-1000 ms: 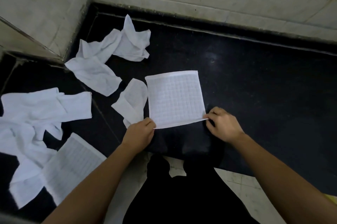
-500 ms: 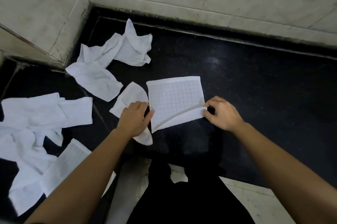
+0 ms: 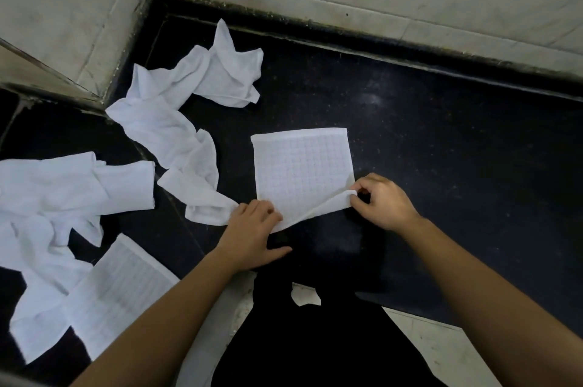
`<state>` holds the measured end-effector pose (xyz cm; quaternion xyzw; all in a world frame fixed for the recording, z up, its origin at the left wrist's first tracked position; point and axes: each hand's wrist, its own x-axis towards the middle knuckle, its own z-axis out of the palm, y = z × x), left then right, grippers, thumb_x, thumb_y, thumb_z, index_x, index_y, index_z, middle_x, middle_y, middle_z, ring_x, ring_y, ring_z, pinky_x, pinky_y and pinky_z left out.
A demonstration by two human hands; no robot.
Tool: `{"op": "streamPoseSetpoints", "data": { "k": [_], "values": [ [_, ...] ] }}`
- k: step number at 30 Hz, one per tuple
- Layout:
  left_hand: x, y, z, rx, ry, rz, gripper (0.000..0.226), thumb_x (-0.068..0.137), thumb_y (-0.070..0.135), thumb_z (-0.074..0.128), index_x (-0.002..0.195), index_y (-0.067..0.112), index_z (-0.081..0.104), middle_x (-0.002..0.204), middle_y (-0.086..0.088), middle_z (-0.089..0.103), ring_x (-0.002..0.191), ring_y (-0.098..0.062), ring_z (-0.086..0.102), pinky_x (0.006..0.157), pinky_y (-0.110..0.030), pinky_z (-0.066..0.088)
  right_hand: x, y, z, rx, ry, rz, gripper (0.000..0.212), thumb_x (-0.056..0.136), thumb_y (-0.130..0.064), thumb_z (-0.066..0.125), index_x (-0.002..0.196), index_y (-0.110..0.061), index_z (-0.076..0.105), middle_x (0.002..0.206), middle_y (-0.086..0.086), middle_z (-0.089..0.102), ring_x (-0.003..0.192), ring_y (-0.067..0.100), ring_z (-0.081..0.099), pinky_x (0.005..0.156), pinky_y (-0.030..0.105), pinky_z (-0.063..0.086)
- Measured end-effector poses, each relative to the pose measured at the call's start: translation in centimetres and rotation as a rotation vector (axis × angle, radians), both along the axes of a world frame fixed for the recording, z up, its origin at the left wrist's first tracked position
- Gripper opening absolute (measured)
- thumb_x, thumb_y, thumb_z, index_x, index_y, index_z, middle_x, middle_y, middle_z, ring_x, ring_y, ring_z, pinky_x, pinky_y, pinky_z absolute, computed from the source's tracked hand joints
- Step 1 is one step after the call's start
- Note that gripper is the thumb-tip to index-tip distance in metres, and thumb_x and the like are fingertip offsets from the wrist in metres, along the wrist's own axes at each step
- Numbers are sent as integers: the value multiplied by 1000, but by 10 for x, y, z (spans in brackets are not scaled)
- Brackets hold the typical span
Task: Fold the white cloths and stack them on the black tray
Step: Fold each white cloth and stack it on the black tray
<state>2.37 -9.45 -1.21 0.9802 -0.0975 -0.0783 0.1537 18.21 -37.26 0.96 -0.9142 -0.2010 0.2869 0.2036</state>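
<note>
Square cloth (image 3: 303,166) on the black counter (image 3: 441,166), between both hands.
Right hand (image 3: 383,202) pinches its raised near-right corner; left hand (image 3: 250,233) presses the near-left corner down, thumb spread on the counter.

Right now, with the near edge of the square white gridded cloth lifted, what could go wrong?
1. The right hand pinches only the near right corner of the square white gridded cloth, so the lifted edge slants; the fold may land skewed.
2. The crumpled white cloth touches the left hand at the other corner and might get dragged into the fold.
</note>
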Motion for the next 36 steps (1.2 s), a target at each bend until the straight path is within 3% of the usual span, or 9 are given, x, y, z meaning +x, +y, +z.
{"op": "streamPoseSetpoints", "data": {
  "k": [5,8,11,14,17,25,29,33,36],
  "values": [
    [6,9,-5,-141,6,86,15,81,27,58,84,15,66,89,0,61,80,-22,57,69,-36,46,9,-1,2,15,23,-69,12,91,-39,62,96,-29,66,96,-13,56,83,7,57,70,29,49],
    [31,17,11,-377,181,455,10,87,22,69,95,17,72,85,4,67,79,-13,60,75,-30,51,19,6,-1,136,87,-255,9,91,-34,66,92,-24,67,91,-10,63,83,8,61,70,23,49],
    [68,29,28,-676,289,843,18,84,21,77,101,18,71,86,3,69,80,-8,64,76,-16,49,35,19,-3,283,170,-478,11,92,-29,69,99,-21,71,87,-4,70,77,7,64,63,7,47],
    [102,39,28,-875,313,1125,25,82,24,79,104,16,71,100,0,71,95,-13,66,88,-27,53,55,34,-5,329,178,-611,17,91,-30,71,105,-19,73,87,-8,71,78,1,64,65,2,44],
    [124,40,22,-857,253,1243,24,86,25,75,108,17,70,107,3,69,99,-12,63,91,-29,51,71,46,-10,320,172,-660,19,93,-32,68,105,-19,76,90,-8,72,84,5,66,75,12,47],
    [132,35,5,-796,239,1296,22,91,28,68,111,18,71,102,8,66,98,-12,61,86,-25,46,82,64,-16,229,142,-620,21,89,-41,68,105,-27,66,84,-16,65,86,6,62,76,22,48],
    [133,33,3,-844,174,1324,22,90,28,69,109,18,71,101,9,67,97,-9,62,80,-19,45,78,66,-18,254,96,-614,25,92,-24,68,117,-24,66,84,-13,64,82,4,61,73,16,46],
    [138,31,1,-831,116,1371,23,91,28,68,112,17,69,105,6,67,97,-10,61,86,-23,46,78,65,-20,327,47,-648,24,94,-23,67,117,-24,65,83,-11,66,81,3,61,76,16,48],
    [143,29,-1,-780,74,1379,21,92,28,67,110,16,69,100,7,66,87,-5,59,80,-19,44,80,66,-27,317,38,-653,25,94,-25,67,118,-23,64,85,-11,65,80,3,60,73,15,47]
  ]
}}
